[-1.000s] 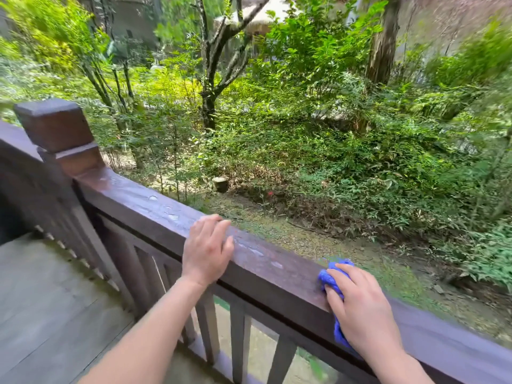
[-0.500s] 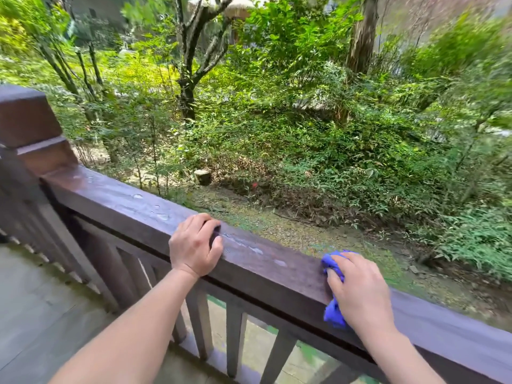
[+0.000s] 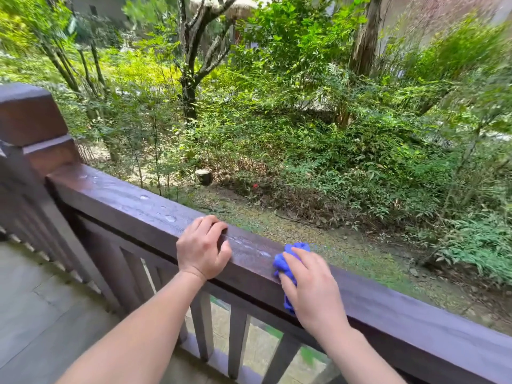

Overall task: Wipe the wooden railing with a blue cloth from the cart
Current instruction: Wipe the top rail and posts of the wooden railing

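Observation:
A dark brown wooden railing (image 3: 116,198) runs from the corner post at the left down to the lower right, with water drops on its top. My right hand (image 3: 310,289) presses a bunched blue cloth (image 3: 288,259) onto the top and inner face of the rail. My left hand (image 3: 202,249) rests on the rail a little to the left of the cloth, fingers curled over the top edge. The cart is out of view.
A square corner post (image 3: 30,117) stands at the left, with a second rail section running off behind it. Balusters (image 3: 237,339) hang below the rail. A grey plank deck (image 3: 41,314) lies at the lower left. Beyond the rail are gravel, shrubs and trees.
My right hand has slid the cloth leftwards along the rail, closer to my left hand. My left hand's fingers have curled over the rail's edge.

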`<move>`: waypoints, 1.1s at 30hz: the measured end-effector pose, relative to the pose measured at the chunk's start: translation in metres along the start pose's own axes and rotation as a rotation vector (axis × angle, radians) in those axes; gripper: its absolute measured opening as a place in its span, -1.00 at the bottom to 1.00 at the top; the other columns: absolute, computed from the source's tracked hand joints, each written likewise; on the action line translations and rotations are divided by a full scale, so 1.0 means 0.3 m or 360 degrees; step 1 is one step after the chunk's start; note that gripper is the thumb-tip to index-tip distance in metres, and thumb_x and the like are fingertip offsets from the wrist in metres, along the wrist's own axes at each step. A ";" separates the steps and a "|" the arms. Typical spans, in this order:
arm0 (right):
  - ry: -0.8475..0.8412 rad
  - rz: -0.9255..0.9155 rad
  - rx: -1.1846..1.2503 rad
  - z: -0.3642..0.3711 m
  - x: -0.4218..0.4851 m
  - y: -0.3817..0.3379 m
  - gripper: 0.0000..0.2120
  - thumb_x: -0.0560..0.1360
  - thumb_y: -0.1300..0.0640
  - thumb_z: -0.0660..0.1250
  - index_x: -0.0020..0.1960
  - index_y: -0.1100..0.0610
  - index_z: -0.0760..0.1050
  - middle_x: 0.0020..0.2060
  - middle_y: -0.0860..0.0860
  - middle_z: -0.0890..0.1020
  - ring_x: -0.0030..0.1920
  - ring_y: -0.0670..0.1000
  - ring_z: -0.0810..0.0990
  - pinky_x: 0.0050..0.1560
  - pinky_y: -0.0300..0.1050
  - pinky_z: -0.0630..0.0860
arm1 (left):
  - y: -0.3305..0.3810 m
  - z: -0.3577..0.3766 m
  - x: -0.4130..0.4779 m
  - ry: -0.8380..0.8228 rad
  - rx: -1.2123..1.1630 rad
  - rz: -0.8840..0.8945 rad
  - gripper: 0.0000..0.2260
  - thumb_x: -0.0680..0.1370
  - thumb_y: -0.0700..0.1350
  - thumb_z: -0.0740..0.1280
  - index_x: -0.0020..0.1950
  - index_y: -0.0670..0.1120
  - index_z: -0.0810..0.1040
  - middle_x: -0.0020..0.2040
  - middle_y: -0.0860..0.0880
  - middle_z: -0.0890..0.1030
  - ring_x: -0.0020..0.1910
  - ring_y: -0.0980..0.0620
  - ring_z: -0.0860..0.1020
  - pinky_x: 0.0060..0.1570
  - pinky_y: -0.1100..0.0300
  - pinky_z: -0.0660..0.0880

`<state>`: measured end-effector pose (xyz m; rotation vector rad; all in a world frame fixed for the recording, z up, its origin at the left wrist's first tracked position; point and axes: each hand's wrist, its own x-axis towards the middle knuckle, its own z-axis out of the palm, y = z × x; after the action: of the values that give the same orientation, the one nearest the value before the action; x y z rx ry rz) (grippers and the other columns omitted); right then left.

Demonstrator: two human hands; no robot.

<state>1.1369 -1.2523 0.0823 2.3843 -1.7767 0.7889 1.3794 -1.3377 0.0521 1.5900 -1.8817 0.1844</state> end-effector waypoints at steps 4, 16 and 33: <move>-0.0084 -0.0017 -0.0005 -0.032 -0.043 0.128 -0.62 0.39 0.12 0.49 0.19 0.10 0.58 0.19 0.02 0.61 0.15 0.13 0.55 0.23 -0.09 0.42 | -0.007 0.002 0.004 -0.0001 -0.0015 0.0018 -0.69 0.39 0.05 0.19 0.00 -0.01 0.62 0.01 0.02 0.61 -0.02 -0.06 0.55 -0.20 0.11 0.47; 0.0047 0.0011 -0.0065 0.028 0.038 0.058 -0.67 0.39 0.09 0.40 0.14 0.13 0.59 0.11 0.05 0.63 0.10 0.16 0.57 0.19 -0.07 0.47 | -0.010 0.002 0.007 0.0026 -0.0038 0.0045 -0.69 0.37 0.02 0.23 0.00 -0.04 0.63 0.01 -0.01 0.62 -0.03 -0.09 0.56 -0.13 0.09 0.44; -0.0094 -0.0144 -0.0089 0.150 0.188 -0.181 -0.65 0.50 -0.01 0.23 0.22 0.11 0.51 0.18 0.06 0.56 0.16 0.15 0.49 0.30 0.00 0.39 | -0.037 0.003 -0.004 -0.0020 -0.0089 0.0174 -0.62 0.41 0.05 0.28 0.11 -0.13 0.63 0.08 -0.11 0.63 0.07 -0.18 0.57 0.06 -0.02 0.54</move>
<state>1.2139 -1.2996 0.0810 2.4561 -1.6743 0.6560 1.3892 -1.3399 0.0475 1.4555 -1.9676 0.1678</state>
